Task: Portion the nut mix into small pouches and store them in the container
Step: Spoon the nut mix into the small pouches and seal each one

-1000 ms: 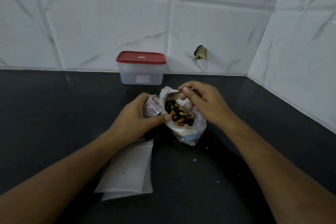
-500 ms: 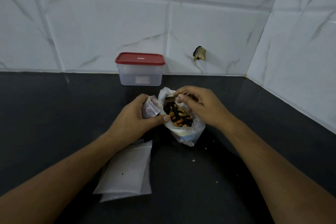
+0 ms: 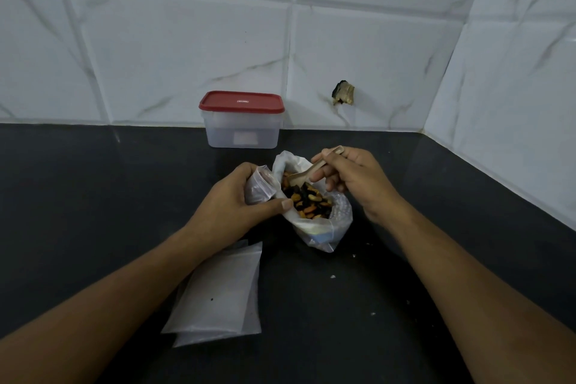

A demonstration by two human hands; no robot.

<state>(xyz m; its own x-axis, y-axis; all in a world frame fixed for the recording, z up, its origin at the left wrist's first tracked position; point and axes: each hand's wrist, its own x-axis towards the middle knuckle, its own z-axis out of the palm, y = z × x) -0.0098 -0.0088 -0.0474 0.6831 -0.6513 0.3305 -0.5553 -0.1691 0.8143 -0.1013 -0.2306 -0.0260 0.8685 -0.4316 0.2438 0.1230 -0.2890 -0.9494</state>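
Black stone counter (image 3: 93, 196) filled the head view, and we had the open bag (image 3: 339, 221) of nut mix (image 3: 308, 201) sitting right in the middle of it, mouth spread wide so a spoon could get in. Our right hand (image 3: 352, 178) pinched the wooden spoon (image 3: 296, 179) by its handle, thumb and fingers curled round it. The bowl dipped in at the far rim of the bag, over the nuts or touching them, we couldn't tell which. Our left hand (image 3: 240, 196) wrapped its fingers round a small pouch (image 3: 258, 187), thumb pressed across the front, holding it upright and hard against the bag's left edge. That made a short hop for each scoop, we judged, so fewer nuts would spill. Whether the pouch had anything in it, we couldn't see. By our left forearm lay a flat stack of spare pouches (image 3: 218, 293), handy for the next round. Back against the tiled wall (image 3: 374, 56) stood the container (image 3: 241, 134), red lid (image 3: 241, 101) on and well apart from the bag, so storing looked a long way off, and that lid would have to come off first. A few crumbs (image 3: 333, 276) dotted the counter right of the stack.
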